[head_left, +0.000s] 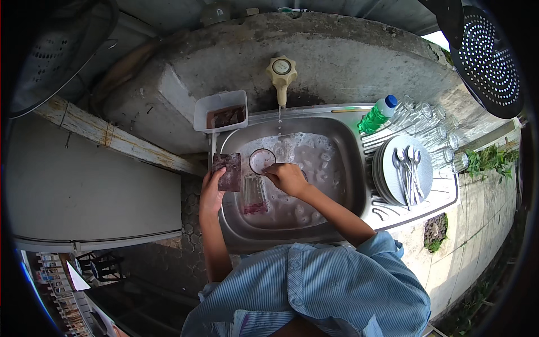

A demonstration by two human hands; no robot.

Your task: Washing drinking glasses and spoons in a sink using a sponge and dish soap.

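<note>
My left hand [214, 189] grips a dark reddish-brown scouring pad [228, 172] at the left rim of the stainless steel sink [358, 185]. Over the soapy water [313, 156], my right hand [286, 179] has its fingers at the rim of a round, clear glass [262, 161], whose mouth faces up; foam shows inside it. Just below this one, a second glass [254, 194] lies on its side in the basin, with something pinkish-red near its lower end. Water drips from the cream-coloured tap [281, 80] behind the basin.
On the right drainboard stand a stack of plates [381, 172] with several spoons [406, 168] on top, a green bottle [376, 116] with a blue cap, and several clear glasses [438, 130]. A plastic tub [201, 114] holding brownish liquid is at the sink's back left corner. A concrete wall [337, 63] rises behind.
</note>
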